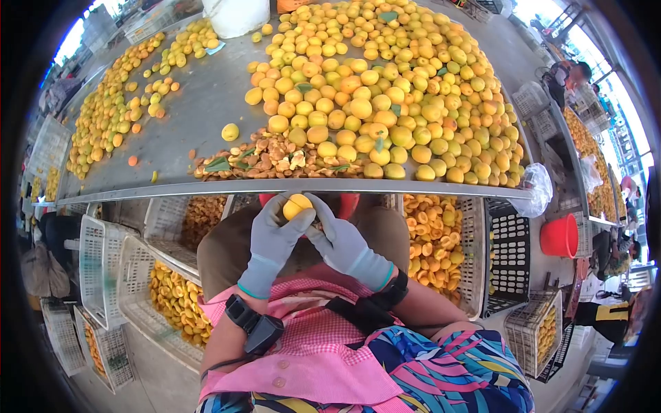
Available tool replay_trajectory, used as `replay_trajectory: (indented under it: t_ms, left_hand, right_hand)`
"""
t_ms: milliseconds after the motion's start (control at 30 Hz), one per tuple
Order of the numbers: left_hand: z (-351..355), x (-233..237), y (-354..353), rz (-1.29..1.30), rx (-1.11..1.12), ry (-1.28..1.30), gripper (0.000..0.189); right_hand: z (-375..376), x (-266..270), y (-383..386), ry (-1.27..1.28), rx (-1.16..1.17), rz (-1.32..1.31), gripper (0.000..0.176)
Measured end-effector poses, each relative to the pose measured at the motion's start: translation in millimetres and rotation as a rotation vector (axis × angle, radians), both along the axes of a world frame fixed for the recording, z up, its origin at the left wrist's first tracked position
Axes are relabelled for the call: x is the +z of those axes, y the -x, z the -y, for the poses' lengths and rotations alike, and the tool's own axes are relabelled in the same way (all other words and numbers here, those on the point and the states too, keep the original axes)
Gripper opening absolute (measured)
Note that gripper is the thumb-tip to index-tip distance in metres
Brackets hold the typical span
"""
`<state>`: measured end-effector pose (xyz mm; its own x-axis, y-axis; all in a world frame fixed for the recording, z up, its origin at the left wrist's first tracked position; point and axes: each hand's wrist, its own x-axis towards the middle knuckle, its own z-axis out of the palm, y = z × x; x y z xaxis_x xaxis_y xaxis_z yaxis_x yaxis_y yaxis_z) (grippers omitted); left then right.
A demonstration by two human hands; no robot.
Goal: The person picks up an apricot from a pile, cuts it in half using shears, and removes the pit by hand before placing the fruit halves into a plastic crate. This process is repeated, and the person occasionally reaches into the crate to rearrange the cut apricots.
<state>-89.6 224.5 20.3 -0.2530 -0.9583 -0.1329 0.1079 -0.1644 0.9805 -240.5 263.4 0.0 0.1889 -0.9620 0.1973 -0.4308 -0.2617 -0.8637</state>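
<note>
A yellow apricot [297, 206] is held up between my two gloved hands, just in front of the table's metal edge [296, 185]. My left hand [274, 230] wears a grey glove and has its fingers closed round the fruit. My right hand [343, 241], gloved too, meets it from the other side with fingers bent together at the fruit's lower right; whether it holds anything small is hidden. Beyond the edge lies a heap of brown pits [275, 157] with a few green leaves. A large pile of whole apricots [385, 96] spreads behind it.
Crates of halved apricots stand at the left [175, 303] and right [434, 241] of my legs. A black crate [508, 251], a red bucket [559, 235] and a plastic bag [536, 191] are farther right. Another person [566, 77] is at a table at the upper right.
</note>
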Motion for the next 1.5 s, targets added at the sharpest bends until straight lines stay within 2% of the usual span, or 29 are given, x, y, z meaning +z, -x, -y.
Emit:
replay_trajectory:
  t_ms: [100,333,400,433,467,533,567,633,767,900,933,1000,1033,1100,1167,1233,1267,1300,1400,1467,1500]
  left_hand:
    - [-5,-8,-1,-0.033,0.019,0.01,0.046]
    - [-14,-3,-12,0.008,-0.088,0.042,0.046]
    - [-15,-2,-15,-0.087,-0.22,-0.113,0.052]
    - [-15,-6,-14,-0.235,-0.246,-0.182,0.052]
    - [-16,-5,-14,-0.235,-0.252,-0.183,0.052]
    - [-17,-3,-13,-0.526,-0.226,-0.281,0.055]
    - [-17,-5,-14,-0.527,-0.233,-0.283,0.055]
    - [-16,-9,-19,-0.596,-0.238,-0.31,0.055]
    - [-18,-3,-24,-0.579,-0.261,-0.379,0.056]
    - [-19,-2,-21,-0.602,-0.267,-0.434,0.058]
    - [-19,-4,-19,-0.607,-0.261,-0.441,0.058]
    - [-19,-9,-14,-0.596,-0.26,-0.45,0.057]
    - [-18,-12,-11,-0.584,-0.251,-0.453,0.056]
    - [-18,-20,-5,-0.509,-0.252,-0.421,0.054]
    - [-21,-21,1,-0.434,-0.25,-0.38,0.053]
    - [-28,-17,8,-0.244,-0.225,-0.303,0.046]
    - [-31,-18,10,-0.238,-0.219,-0.3,0.046]
    - [-34,-22,11,-0.271,-0.207,-0.304,0.044]
    - [-39,-22,7,-0.304,-0.165,-0.335,0.039]
    - [-39,-34,2,-0.258,-0.182,-0.227,0.04]
    - [-40,-25,3,-0.216,-0.135,-0.207,0.04]
  right_hand:
    - [0,11,6,-0.134,0.068,0.005,0.058]
    - [-4,24,16,-0.136,0.131,0.09,0.05]
    - [0,35,20,-0.341,0.119,0.185,0.045]
    - [-1,26,20,-0.252,0.104,0.216,0.043]
    - [-2,27,22,-0.252,0.098,0.217,0.043]
    - [-5,34,28,-0.48,0.091,0.469,0.042]
    - [-9,40,32,-0.478,0.084,0.469,0.042]
    - [-19,52,45,-0.552,-0.05,0.722,0.04]
    - [-51,42,102,-0.491,-0.385,0.67,0.038]
    - [-99,9,183,-0.266,-0.829,-0.1,0.049]
    - [-105,10,191,-0.268,-0.835,-0.104,0.049]
    - [-114,21,199,-0.324,-1.017,-0.257,0.056]
    - [-113,-3,213,-0.209,-1.022,-0.106,0.048]
    - [-90,46,168,-0.273,-0.875,0.513,0.038]
    - [-58,50,130,-0.07,-0.839,0.712,0.028]
    - [-24,64,79,0.034,-0.794,0.899,0.024]
    - [-13,53,65,0.144,-0.629,0.872,0.024]
    - [-6,68,43,0.096,-0.621,0.988,0.024]
    - [12,67,-1,0.084,-0.526,1.044,0.019]
    - [15,67,-23,0.118,-0.468,1.169,0.017]
    - [15,65,-29,0.111,-0.461,1.173,0.017]
